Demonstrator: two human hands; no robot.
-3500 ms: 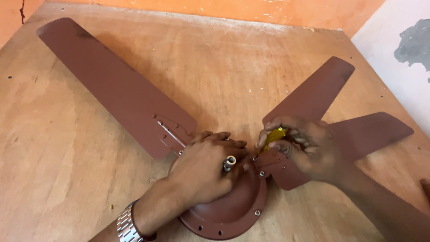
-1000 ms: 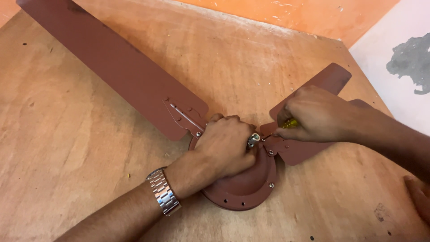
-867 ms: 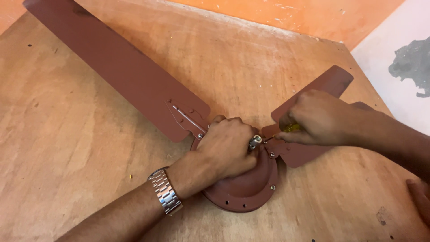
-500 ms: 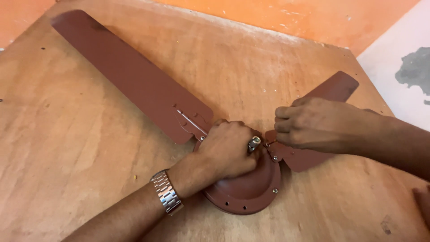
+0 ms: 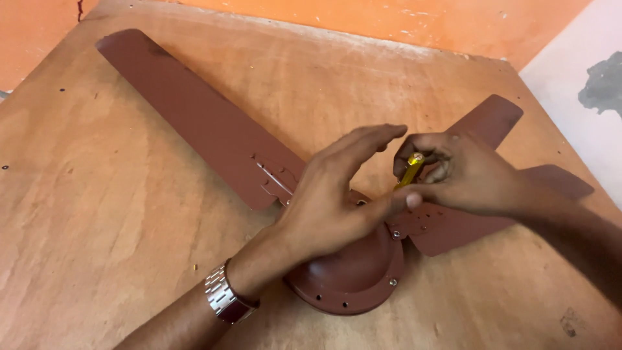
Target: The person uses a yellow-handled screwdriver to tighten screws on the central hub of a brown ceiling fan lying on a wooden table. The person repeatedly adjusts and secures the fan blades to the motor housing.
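Right hand (image 5: 463, 172) is curled shut around a yellow-handled screwdriver (image 5: 409, 170), fingers wrapped on the grip so that only the top part of the handle shows, its tip hidden behind the other hand. Left hand (image 5: 337, 198) lies over the brown fan motor hub (image 5: 353, 279) with its fingers spread and stretched out flat, gripping nothing, the palm resting on the top of the hub and the thumb tip reaching toward the right hand's knuckles. That hub sits near the middle of the wooden board (image 5: 97, 214), at about 5 o'clock from the board's centre. From the hub one long brown blade (image 5: 194, 120) runs out toward 10 o'clock, and two shorter-looking blades (image 5: 486, 120) fan out toward 2 and 3 o'clock beneath the right hand. A metal wristwatch (image 5: 223, 299) circles the left wrist at 7 o'clock from the hub. An orange wall (image 5: 414, 19) borders the board at 12 o'clock
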